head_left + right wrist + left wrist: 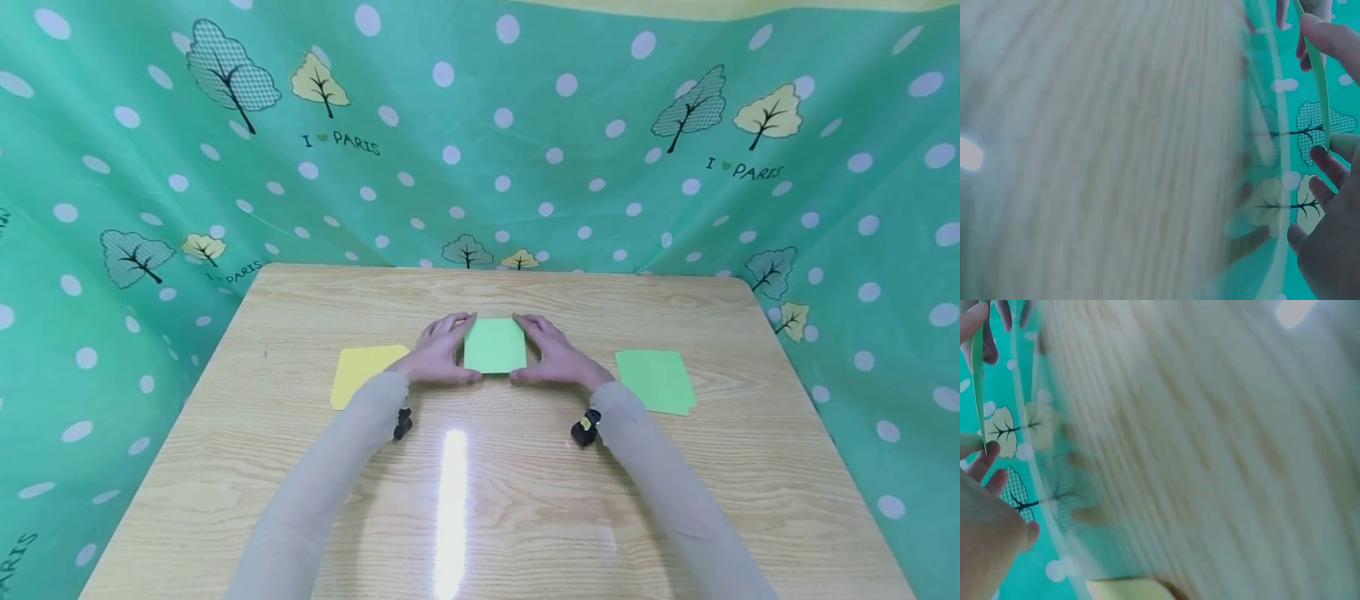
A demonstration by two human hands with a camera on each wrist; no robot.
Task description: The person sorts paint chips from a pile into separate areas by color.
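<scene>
A light green square of paper [495, 346] is held up between both hands near the middle of the table. My left hand [438, 354] pinches its left edge, thumb at the near corner and fingertips at the far corner. On the opposite edge my right hand [557, 356] grips the same way. Seen edge-on, the green paper [979, 387] is thin and slightly bowed in the left wrist view. The right wrist view shows the green paper [1320, 78] raised off the tabletop, with the right hand's fingertips [1318, 153] at its corner.
Yellow square paper [360, 371] lies left of the hands, partly covered by the left wrist. Slightly fanned green sheets [655, 379] lie to the right, beside the right wrist. A polka-dot curtain [502, 142] surrounds the wooden table [525, 500] behind and at both sides.
</scene>
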